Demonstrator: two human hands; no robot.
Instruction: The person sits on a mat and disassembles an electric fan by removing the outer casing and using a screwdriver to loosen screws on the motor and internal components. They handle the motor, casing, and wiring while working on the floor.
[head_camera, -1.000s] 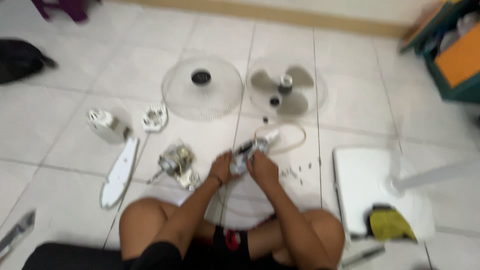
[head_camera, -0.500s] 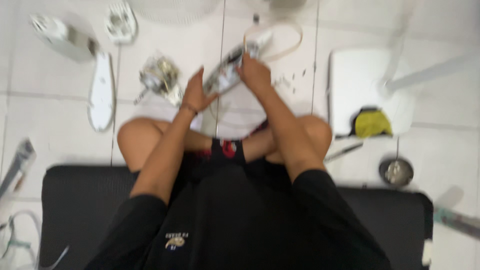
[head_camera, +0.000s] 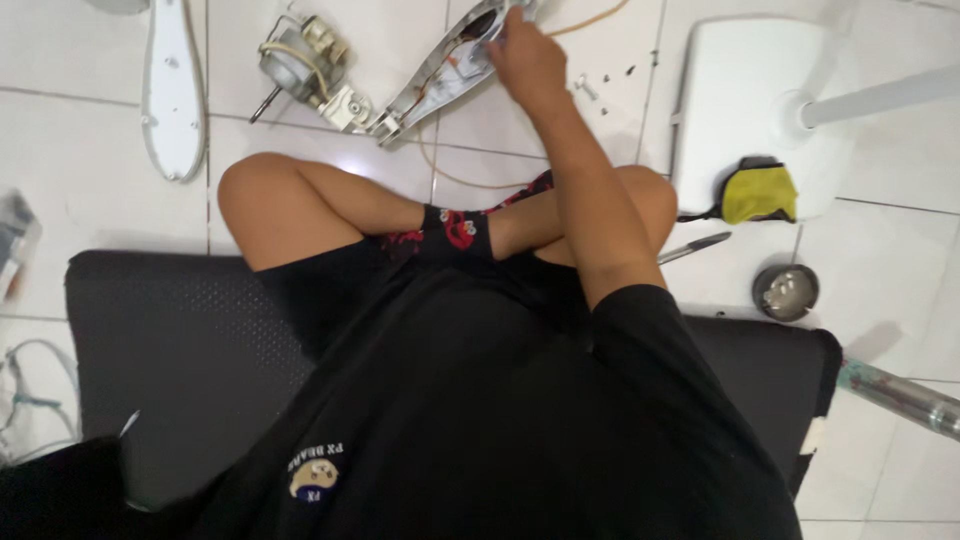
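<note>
the long open white fan housing (head_camera: 440, 75) lies slanted on the tiles at top centre, wired to a small motor (head_camera: 295, 60) at its left.

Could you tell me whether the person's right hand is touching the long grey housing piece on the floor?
Touching. The head view shows the right hand resting on the upper end of the grey housing piece, with no gap between them.
</note>
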